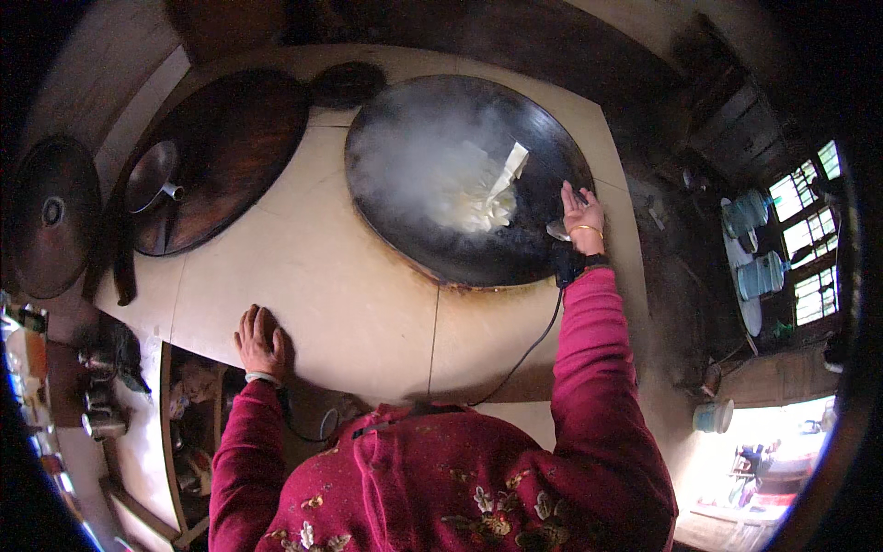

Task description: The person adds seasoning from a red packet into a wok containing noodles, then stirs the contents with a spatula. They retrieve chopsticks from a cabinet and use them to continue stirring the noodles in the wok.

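Note:
Palm up with fingers apart, my right hand (pixel 583 219) is over the right rim of a large black wok (pixel 407 228). A small metal utensil (pixel 557 230) shows partly beside its wrist; the rest is hidden under the hand. A small dark bit shows between the fingers, too unclear to name. Steam rises from a heap of pale sliced food (pixel 476 207) in the wok, and one long pale strip (pixel 512 165) sticks up from it. My left hand (pixel 259 341) rests on the front edge of the tiled stove top (pixel 331 276), fingers spread, holding nothing.
At left, a round dark wooden lid (pixel 241 159) carries a metal ladle (pixel 155 179). Another round lid (pixel 52 214) stands farther left. A black cable (pixel 531 355) runs from my right wrist towards my body. Blue water bottles (pixel 759 276) stand by the window at right.

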{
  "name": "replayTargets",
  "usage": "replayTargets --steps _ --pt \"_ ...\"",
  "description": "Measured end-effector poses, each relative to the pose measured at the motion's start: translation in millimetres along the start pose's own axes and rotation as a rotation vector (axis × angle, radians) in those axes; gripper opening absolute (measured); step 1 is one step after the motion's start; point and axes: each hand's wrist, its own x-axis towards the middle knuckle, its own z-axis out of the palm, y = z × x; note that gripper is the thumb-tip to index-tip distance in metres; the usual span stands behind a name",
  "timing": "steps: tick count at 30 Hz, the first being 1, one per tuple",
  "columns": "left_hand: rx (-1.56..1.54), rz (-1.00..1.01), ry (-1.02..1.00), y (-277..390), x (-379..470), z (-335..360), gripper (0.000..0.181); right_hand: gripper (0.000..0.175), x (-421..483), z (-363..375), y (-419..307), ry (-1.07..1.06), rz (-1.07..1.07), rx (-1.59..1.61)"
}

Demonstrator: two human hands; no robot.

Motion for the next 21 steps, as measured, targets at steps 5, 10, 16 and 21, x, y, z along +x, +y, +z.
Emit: replayTargets --steps 5,10,16,21 --pt "0.022 0.005 -0.007 -1.7 0.3 2.1 0.056 0.014 -20.9 5.8 -32.9 -0.104 -0.092 -0.070" --pt "0.019 0.033 0.000 -5.4 -0.2 5.1 0.056 0.017 -27.4 4.5 -49.0 -0.125 -0.133 -0.152" --pt "0.054 0.030 0.013 -8.4 -0.7 9.4 0.056 0.020 -18.2 -6.0 -50.3 -0.151 0.027 -0.132" --pt "0.003 0.027 -0.001 -8.8 0.7 7.7 0.056 0.026 -16.7 -10.6 -32.0 -0.180 -0.114 -0.225"
